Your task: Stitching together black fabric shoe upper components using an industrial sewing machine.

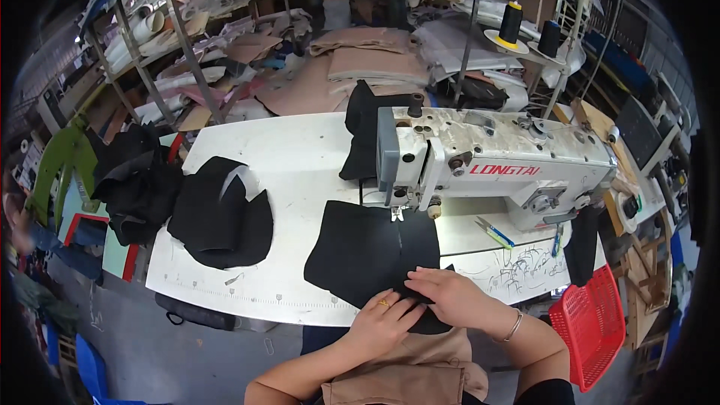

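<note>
A black fabric piece (pixel 367 247) lies on the white sewing table, its far edge at the presser foot (pixel 397 214) of a white sewing machine (pixel 517 154). A seam or slit line runs from the foot toward me. At the table's front edge, my left hand (pixel 384 321) has its fingers curled over the near edge of this fabric. Just to its right, my right hand (pixel 444 296) grips the same edge, fingers pointing left and nearly meeting the left ones. Part of the fabric hangs over the edge below my hands. What lies beneath my fingers is hidden.
Cut black pieces (pixel 225 217) lie on the left of the table (pixel 300 146), beside a black fabric heap (pixel 135 180). Thread snips (pixel 495 232) rest right of the needle. A red basket (pixel 589 330) stands at right. Thread cones (pixel 511 24) stand behind the machine.
</note>
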{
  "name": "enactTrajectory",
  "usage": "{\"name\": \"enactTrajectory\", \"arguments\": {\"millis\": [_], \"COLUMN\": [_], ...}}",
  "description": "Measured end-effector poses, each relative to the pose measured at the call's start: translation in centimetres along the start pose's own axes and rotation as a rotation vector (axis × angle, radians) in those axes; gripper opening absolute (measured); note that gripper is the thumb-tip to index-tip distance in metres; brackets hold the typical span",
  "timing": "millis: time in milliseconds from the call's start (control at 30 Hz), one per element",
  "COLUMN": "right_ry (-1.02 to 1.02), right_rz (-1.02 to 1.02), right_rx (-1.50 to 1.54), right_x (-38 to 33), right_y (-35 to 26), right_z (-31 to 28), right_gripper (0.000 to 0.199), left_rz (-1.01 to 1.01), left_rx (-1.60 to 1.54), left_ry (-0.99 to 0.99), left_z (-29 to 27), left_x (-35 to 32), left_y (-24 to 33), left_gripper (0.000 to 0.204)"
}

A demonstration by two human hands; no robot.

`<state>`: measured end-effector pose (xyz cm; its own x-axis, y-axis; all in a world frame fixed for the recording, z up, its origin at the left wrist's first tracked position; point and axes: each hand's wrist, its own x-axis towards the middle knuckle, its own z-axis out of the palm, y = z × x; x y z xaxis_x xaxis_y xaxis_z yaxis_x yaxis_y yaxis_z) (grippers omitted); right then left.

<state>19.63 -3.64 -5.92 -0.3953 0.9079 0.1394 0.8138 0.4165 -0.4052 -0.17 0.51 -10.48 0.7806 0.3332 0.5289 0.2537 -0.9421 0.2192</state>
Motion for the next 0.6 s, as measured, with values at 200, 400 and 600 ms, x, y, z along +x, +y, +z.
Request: {"name": "enactTrajectory", "arguments": {"millis": [200,400,600], "right_ry": [-0.010,-0.011,0.015], "right_rz": [0.021,0.034,0.052], "right_rx": [0.059,0.048,0.033], "right_x": [0.1,0.6,1.1], "right_y": [0.8,0.4,0.9], "right_z": [0.0,-0.3,-0.1], "right_gripper": [0.045,0.046,0.046], "left_rz": [0.008,-0.005,-0.014], "left_rx": [-0.025,-0.050,-0.014], "left_ry": [-0.012,0.018,0.019], "left_z": [-0.1,-0.2,-0.1], "left_x": [0.7,0.9,0.9], "left_y": [-0.2,-0.2,-0.8], "left_gripper": [0.048,0.053,0.056]}}
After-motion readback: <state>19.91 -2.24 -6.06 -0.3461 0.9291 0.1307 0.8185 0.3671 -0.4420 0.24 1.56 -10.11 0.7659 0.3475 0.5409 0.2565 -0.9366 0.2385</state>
